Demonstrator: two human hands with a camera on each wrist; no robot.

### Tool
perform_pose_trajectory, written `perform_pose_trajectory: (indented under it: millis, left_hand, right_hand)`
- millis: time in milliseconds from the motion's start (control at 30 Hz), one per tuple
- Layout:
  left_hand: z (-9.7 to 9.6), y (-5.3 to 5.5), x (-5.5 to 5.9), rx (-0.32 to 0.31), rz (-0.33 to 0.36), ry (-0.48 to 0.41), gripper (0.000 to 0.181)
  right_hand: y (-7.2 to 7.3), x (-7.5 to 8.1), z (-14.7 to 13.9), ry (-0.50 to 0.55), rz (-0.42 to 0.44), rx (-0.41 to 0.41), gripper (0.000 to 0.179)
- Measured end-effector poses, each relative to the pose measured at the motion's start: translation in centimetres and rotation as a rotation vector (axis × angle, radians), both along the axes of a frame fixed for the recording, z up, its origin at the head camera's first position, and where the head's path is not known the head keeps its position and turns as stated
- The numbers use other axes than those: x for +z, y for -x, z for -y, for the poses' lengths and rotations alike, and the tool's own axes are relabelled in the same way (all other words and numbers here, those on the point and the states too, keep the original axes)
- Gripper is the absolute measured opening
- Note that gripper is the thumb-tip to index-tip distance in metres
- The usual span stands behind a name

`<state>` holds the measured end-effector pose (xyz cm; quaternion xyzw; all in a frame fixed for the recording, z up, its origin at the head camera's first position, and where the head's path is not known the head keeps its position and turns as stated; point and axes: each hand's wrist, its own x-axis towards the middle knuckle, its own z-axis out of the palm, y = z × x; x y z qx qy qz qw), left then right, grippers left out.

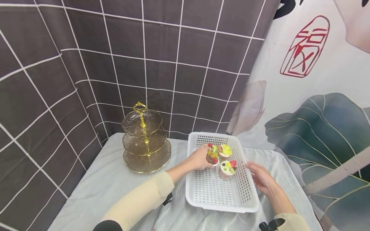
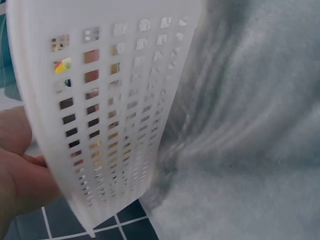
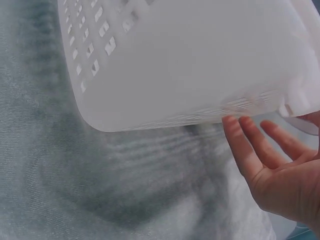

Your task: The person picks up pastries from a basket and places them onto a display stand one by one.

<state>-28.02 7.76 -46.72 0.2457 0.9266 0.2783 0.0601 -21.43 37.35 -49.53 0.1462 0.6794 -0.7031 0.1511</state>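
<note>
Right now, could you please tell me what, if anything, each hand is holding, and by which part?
The left hand pinches the leftmost cupcake by its sides; the right hand holds nothing, merely touching the edge of the basket.

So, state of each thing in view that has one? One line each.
White perforated basket, upright, holding cupcakes
Left hand, gripping a mixed-fruit cupcake
Mixed-fruit cupcake, gripped; lifted or not, can't tell
Yellow-topped cupcake, in basket, topping up
Strawberry-and-cream cupcake, in basket, topping up
Right hand, fingers extended at basket's side
Three-tier stand, upright
Tablecloth, spread, wrinkled in places
Grid-patterned curtain, hanging
</note>
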Motion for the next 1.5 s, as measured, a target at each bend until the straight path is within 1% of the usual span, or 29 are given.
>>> perform_pose_trajectory:
  millis: [100, 200, 300, 367, 533, 700, 800, 900, 1033, 1200, 1267, 1367, 1500]
  left_hand:
    - [0.5, -0.2, 0.5, -0.020, 0.000, -0.023, 0.077]
    - [1.1, -0.3, 0.9, -0.033, -0.016, -0.034, 0.081]
    - [1.7, -0.4, 1.5, -0.049, -0.042, -0.059, 0.079]
    - [2.2, -0.7, 2.0, -0.058, -0.053, -0.094, 0.078]
    - [3.8, -1.3, 3.7, -0.071, -0.043, -0.189, 0.075]
    - [5.3, -2.1, 5.5, -0.090, -0.065, -0.249, 0.074]
    - [6.1, -2.6, 6.7, -0.094, -0.068, -0.300, 0.072]
    - [7.0, -3.4, 7.7, -0.088, -0.074, -0.350, 0.071]
    - [8.4, -4.7, 8.9, -0.082, -0.091, -0.406, 0.071]
    - [10.2, -6.3, 9.7, -0.044, -0.081, -0.416, 0.071]
    - [10.9, -6.6, 10.0, -0.029, -0.081, -0.423, 0.071]
    - [12.0, -6.9, 10.4, -0.009, -0.094, -0.463, 0.071]
    - [13.8, -6.9, 10.9, 0.047, -0.103, -0.492, 0.073]
  right_hand:
    - [0.0, -0.1, -0.1, 0.006, 0.004, -0.020, 0.071]
    - [-0.1, -0.2, -0.1, 0.007, 0.004, -0.020, 0.072]
    - [-0.1, -0.2, -0.1, 0.007, 0.003, -0.022, 0.072]
    - [-0.1, -0.2, -0.1, 0.001, -0.001, -0.022, 0.072]
    - [-0.1, -0.2, 0.1, -0.007, -0.007, -0.025, 0.072]
    - [-0.2, -0.3, 0.1, -0.017, -0.005, -0.033, 0.071]
    - [-0.1, -0.4, 0.1, -0.021, -0.006, -0.027, 0.072]
    - [-0.1, -0.4, 0.1, -0.017, -0.006, -0.032, 0.073]
    - [-0.1, -0.6, 0.1, -0.018, -0.008, -0.034, 0.073]
    - [-0.3, -0.7, 0.2, -0.023, -0.014, -0.031, 0.071]
    - [-0.5, -0.7, 0.2, -0.023, -0.015, -0.034, 0.071]
    - [-0.5, -0.7, 0.2, -0.030, -0.017, -0.036, 0.072]
    - [-0.3, -0.7, 0.2, -0.032, -0.032, -0.034, 0.071]
